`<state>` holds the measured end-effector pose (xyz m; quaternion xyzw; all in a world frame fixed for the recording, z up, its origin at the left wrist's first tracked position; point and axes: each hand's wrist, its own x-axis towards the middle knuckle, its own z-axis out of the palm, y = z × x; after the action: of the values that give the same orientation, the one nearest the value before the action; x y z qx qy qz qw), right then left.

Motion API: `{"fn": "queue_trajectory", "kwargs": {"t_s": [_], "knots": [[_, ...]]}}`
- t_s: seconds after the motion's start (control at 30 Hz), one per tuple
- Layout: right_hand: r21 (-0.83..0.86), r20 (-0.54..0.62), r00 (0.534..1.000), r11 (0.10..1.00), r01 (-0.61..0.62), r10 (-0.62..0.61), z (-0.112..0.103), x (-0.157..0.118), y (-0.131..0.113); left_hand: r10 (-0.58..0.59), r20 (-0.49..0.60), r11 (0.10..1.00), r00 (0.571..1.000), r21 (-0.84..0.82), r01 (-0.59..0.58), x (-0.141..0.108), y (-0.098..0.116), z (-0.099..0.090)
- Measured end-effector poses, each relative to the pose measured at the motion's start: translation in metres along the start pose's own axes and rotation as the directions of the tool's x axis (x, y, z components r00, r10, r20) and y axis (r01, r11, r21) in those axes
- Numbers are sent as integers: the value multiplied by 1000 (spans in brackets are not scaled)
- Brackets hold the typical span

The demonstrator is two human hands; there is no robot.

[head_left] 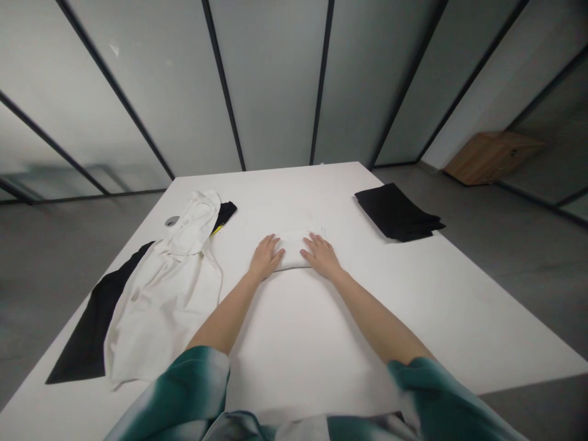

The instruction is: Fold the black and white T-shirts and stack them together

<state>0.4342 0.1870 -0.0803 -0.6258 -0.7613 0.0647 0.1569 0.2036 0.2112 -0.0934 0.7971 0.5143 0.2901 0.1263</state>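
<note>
A small folded white cloth (pixel 294 251) lies flat on the white table in front of me. On its left end rests my left hand (pixel 267 257), palm down with the fingers spread. My right hand (pixel 321 255) presses flat on the right end in the same way. Between the two hands the middle of the cloth shows, its near edge making a thin dark line. Neither hand grips anything.
Left on the table (pixel 298 331) lies a spread white apron (pixel 160 306), over black fabric (pixel 98 321). A grey round cable cover (pixel 171 221) is beside it. Folded black cloths (pixel 395 211) lie at the right edge. A wooden cabinet (pixel 491 157) stands on the floor behind.
</note>
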Motion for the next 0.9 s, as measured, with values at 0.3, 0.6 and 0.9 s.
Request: {"fn": "queue_trajectory", "kwargs": {"t_s": [0.3, 0.6, 0.9], "knots": [[-18, -60, 909, 910, -414, 413, -17, 1, 8, -276, -273, 946, 922, -249, 209, 5, -13, -7], [125, 122, 943, 938, -323, 309, -28, 4, -4, -285, -263, 931, 922, -305, 200, 6, -11, -6], [811, 240, 902, 437, -389, 358, -70, -18, 31, -285, -238, 927, 929, -316, 203, 4, -10, -9]]}}
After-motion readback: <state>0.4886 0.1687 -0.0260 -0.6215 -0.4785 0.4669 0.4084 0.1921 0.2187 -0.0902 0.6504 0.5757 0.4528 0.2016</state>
